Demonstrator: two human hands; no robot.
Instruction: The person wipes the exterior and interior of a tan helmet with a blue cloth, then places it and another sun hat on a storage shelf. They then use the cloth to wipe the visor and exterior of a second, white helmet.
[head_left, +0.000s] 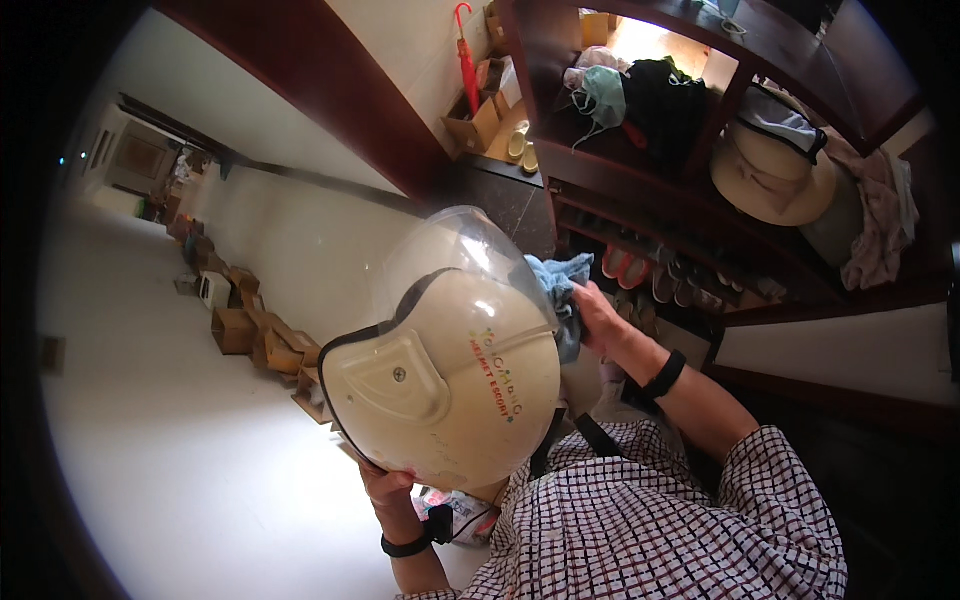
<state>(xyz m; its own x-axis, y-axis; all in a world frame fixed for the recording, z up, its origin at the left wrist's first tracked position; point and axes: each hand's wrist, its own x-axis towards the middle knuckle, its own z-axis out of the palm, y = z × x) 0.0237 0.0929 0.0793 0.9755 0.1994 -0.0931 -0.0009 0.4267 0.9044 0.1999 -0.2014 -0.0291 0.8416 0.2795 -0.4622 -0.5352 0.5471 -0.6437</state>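
Observation:
A cream-white motorcycle helmet [470,370] with a clear visor [440,240] is held up in front of my checked shirt, tilted on its side. My left hand [388,484] grips its lower edge; part of that hand is hidden by the shell. In my right hand [598,318] is a bunched light-blue cloth [562,285], at the far right side of the helmet by the visor's edge. The helmet hides part of the cloth, so whether it presses on the shell is hard to see. Dark straps hang beneath the helmet.
A dark wooden cabinet [640,185] at the upper right holds clothes, a sun hat [770,160] and shoes [630,265] on lower shelves. Several cardboard boxes [235,330] line the wall at left. A red umbrella [467,75] stands in a box at the back.

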